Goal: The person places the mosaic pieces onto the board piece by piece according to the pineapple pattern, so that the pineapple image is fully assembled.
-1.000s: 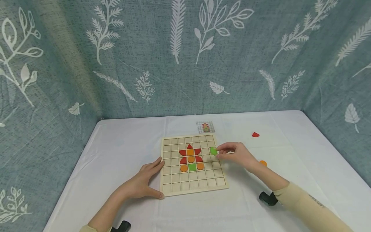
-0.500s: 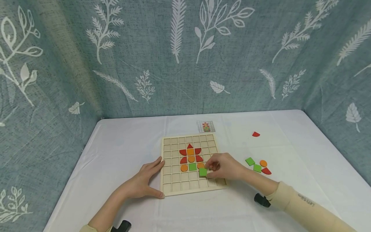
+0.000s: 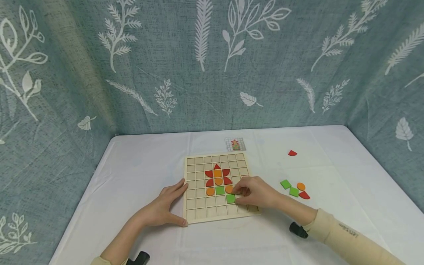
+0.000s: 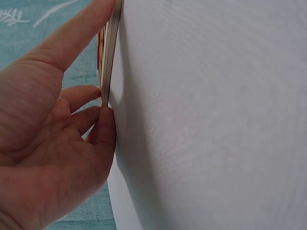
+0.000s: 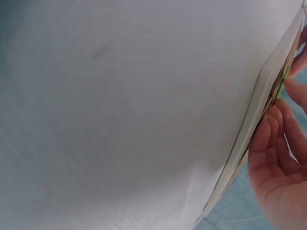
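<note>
A wooden grid board lies on the white table, with a flower of red, orange and green pieces set in its cells. My right hand is over the board's lower right and pinches a green square piece, which sits low on a cell below the orange circle. My left hand rests open against the board's left edge, thumb at the front corner; the left wrist view shows the fingers along the board edge.
Loose pieces lie right of the board: two green squares, an orange circle and a red petal. Another red piece lies farther back. A small pattern card sits behind the board. Fabric walls enclose the table.
My right hand carried the green square from the board's right side down to a cell in the lower right of the flower. The left hand stayed put.
</note>
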The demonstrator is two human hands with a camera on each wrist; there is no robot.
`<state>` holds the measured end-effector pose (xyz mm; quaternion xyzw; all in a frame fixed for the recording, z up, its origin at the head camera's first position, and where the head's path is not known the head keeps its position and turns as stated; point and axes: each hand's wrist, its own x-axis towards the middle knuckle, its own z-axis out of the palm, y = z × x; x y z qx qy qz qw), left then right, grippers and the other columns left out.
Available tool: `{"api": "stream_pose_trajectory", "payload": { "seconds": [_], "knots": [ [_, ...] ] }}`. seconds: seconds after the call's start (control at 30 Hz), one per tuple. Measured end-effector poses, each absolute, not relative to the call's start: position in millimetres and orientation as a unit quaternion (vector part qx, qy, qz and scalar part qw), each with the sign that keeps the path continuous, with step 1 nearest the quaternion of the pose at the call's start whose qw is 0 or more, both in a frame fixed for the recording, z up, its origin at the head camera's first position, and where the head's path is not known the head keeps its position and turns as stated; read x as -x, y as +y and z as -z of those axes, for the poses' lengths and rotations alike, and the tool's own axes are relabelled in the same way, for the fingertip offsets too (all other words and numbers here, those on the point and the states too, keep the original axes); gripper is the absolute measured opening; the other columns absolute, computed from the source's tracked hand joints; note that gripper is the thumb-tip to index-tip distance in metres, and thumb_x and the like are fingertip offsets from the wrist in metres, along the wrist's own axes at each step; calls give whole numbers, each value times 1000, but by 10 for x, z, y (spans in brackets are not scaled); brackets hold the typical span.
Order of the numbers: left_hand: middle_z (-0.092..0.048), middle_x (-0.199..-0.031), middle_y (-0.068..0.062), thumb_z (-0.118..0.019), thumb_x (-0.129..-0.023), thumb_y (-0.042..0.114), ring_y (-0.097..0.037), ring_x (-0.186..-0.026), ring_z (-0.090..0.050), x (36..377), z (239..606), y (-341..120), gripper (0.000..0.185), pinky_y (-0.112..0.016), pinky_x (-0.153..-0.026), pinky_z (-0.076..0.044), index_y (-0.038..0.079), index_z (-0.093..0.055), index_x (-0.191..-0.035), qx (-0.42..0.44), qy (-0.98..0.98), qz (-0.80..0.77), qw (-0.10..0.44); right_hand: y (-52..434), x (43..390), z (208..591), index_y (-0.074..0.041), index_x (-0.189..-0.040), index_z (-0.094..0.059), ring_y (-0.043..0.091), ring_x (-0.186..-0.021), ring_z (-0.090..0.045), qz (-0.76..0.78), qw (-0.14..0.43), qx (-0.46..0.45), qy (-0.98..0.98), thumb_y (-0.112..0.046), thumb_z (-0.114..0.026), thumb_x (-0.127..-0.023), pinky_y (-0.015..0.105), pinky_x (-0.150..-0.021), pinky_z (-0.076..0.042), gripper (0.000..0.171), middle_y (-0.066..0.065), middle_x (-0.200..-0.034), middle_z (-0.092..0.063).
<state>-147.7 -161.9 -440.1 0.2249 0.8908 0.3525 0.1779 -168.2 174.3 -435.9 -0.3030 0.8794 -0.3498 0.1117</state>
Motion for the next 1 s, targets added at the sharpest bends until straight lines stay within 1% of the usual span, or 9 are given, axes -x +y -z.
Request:
{"api": "stream_pose_trajectory", "payload": {
  "seconds": [0.17,0.33,0.4,0.47,0.6,0.77,0.83,0.9,1.0],
  "knots": [
    [-15,-161,-14,-89,-64,42,-39,-143,-15,1475,4405,-1612,112,-62,-110,-21,3,-32,-151,-224,891,-353,179,1818,1651,4354,-12,-104,-73,6,-82,-60,376,119,282,874,-17,-75,-87,24,-74,-53,18,-10,-95,-68],
    [-15,-162,-14,-89,-64,43,-39,-143,-15,1475,4404,-1606,112,-62,-110,-21,3,-32,-152,-223,891,-351,181,2047,1646,4325,-15,-103,-73,9,-82,-61,398,93,238,881,-16,-72,-88,25,-75,-53,15,-10,-90,-67],
    [-15,-161,-14,-89,-64,43,-39,-143,-15,1477,4400,-1605,112,-62,-110,-21,3,-32,-152,-222,892,-350,180,2180,1653,4294,-14,-103,-73,11,-84,-62,415,94,212,880,-17,-72,-88,26,-76,-53,15,-7,-89,-66],
    [-15,-161,-14,-88,-64,43,-39,-143,-16,1478,4397,-1606,112,-62,-110,-22,3,-32,-152,-222,893,-348,179,2338,1661,4262,-13,-105,-72,14,-86,-63,436,103,182,875,-20,-71,-89,27,-75,-52,18,-2,-93,-67],
    [-15,-161,-14,-88,-64,44,-39,-143,-16,1478,4390,-1610,112,-62,-110,-22,2,-32,-152,-225,892,-349,179,2681,1672,4223,-8,-113,-68,19,-92,-62,471,125,118,865,-23,-70,-91,30,-75,-51,27,6,-105,-67],
    [-15,-161,-14,-88,-64,44,-39,-143,-15,1486,4383,-1609,112,-62,-110,-21,3,-31,-152,-226,892,-348,178,3064,1651,4202,-4,-122,-62,20,-91,-62,487,138,39,862,-28,-70,-90,30,-72,-52,40,9,-109,-66],
    [-15,-161,-14,-88,-64,44,-39,-143,-16,1489,4382,-1608,112,-62,-110,-21,3,-31,-152,-226,893,-347,178,3196,1636,4194,-2,-126,-59,21,-88,-63,496,144,24,856,-27,-70,-91,31,-72,-52,45,12,-113,-65],
    [-15,-161,-14,-88,-65,44,-39,-143,-15,1489,4382,-1607,112,-62,-110,-21,3,-31,-152,-226,893,-347,178,3312,1625,4189,0,-129,-56,21,-89,-64,504,152,19,850,-26,-69,-92,33,-75,-53,47,17,-120,-63],
    [-15,-161,-14,-88,-65,43,-39,-143,-16,1482,4379,-1607,112,-62,-110,-21,2,-30,-152,-230,891,-348,178,3464,1618,4207,1,-132,-52,20,-94,-64,503,162,22,849,-24,-67,-92,33,-81,-51,49,20,-129,-58]
  ]
}}
